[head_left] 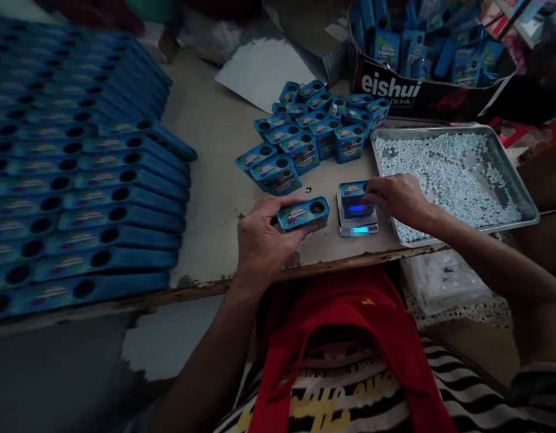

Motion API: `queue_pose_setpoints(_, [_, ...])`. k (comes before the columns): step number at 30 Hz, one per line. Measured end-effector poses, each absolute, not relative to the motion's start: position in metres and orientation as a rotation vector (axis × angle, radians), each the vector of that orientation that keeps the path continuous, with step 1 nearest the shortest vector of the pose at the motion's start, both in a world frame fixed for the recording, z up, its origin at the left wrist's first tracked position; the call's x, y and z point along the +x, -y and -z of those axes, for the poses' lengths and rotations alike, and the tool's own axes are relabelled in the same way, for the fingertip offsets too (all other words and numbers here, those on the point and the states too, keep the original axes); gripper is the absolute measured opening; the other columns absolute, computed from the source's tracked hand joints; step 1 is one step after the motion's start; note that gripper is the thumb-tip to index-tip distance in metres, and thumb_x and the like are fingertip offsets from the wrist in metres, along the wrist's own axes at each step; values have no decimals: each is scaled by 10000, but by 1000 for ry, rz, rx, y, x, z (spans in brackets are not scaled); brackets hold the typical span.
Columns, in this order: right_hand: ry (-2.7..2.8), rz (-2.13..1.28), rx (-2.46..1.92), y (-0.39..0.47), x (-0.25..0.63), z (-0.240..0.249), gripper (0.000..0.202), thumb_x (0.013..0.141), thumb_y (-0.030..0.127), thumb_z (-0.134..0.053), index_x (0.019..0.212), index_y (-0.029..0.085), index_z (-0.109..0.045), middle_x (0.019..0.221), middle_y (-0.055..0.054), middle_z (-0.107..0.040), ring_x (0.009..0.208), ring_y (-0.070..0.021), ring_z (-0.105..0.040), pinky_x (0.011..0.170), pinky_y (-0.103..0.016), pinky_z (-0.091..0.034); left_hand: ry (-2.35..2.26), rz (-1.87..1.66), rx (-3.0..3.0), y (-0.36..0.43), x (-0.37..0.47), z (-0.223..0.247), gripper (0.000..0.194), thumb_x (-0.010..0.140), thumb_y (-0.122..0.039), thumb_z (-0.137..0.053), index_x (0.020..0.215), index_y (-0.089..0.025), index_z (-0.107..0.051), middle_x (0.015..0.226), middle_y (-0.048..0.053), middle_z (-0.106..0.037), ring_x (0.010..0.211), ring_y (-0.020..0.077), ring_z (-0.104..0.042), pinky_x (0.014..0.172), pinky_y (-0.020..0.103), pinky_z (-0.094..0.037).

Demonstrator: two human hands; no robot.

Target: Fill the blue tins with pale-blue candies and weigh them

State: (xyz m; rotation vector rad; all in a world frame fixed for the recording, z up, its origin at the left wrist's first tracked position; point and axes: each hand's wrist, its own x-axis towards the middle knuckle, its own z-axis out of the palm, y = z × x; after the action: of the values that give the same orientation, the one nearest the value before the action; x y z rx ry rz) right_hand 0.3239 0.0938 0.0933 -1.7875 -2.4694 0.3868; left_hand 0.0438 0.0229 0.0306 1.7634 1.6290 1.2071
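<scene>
Leaning in over a red apron (pixel 381 300) and a striped shirt (pixel 460 376), this worker has both hands busy at the edge of the table (pixel 205 192). Left hand (pixel 259 237) first: thumb and fingers clamp a blue "Caramelo" box (pixel 300 218), tilted so its round opening faces up. Just beyond its fingertips sits a small digital scale (pixel 359 231), display lit, bearing a second box (pixel 353 207). Right hand (pixel 397 198) now, well apart from the left: bunched fingers at that second box's right end, though whether they grip it or only touch it, I can't tell. Weighing and topping up look like the step in hand, and the next move calls for a light touch and a level box, because spilled pieces would be a nuisance. Right by that forearm, a metal tray (pixel 512 225) is spread with pale candy pellets (pixel 444 174). Over on the left, long rows of boxes (pixel 124 189) lie with dark holes showing. Past the scale, a cluster of upright boxes (pixel 314 129); behind it, a white sheet (pixel 264 66) and a black "eishui" carton (pixel 433 102) piled with more.
</scene>
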Motion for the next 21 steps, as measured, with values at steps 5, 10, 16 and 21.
queue_pose_setpoints(5, [1279,-1442,-1686,-110,355,-82,144,1029,201,-734,890,186,-698,760,-10,-644,661,-131,-528,614,-231,-406,-1591,-1246,1748,-19,46,-25,473,741,-276,-1029,1192,-234,-892,1143,46,-864,1047,285,-840,950,382,-684])
queue_pose_setpoints(10, [671,-1715,-1603,-117,388,-83,289,897,-93,-531,942,126,-715,815,-63,-729,611,-79,-551,524,-121,-455,-1581,-1272,1744,-23,45,-19,490,736,-266,-1027,1208,-267,-896,1197,38,-868,1103,306,-840,970,412,-694])
queue_pose_setpoints(16, [992,-1729,-1372,-116,364,-106,103,1012,59,-696,1027,81,-796,887,-98,-796,551,-37,-443,463,-122,-344,-1562,-1252,1698,-35,43,-15,503,739,-255,-1052,1213,-271,-886,1208,55,-861,1129,309,-835,1044,438,-703])
queue_pose_setpoints(21, [1646,-1582,-1125,-125,289,-116,298,992,456,-861,957,166,-802,634,37,-603,540,-81,-386,501,-212,-294,-1542,-1230,1683,-47,42,-16,508,722,-206,-1047,1197,-246,-870,1182,47,-853,1119,279,-824,1052,390,-688])
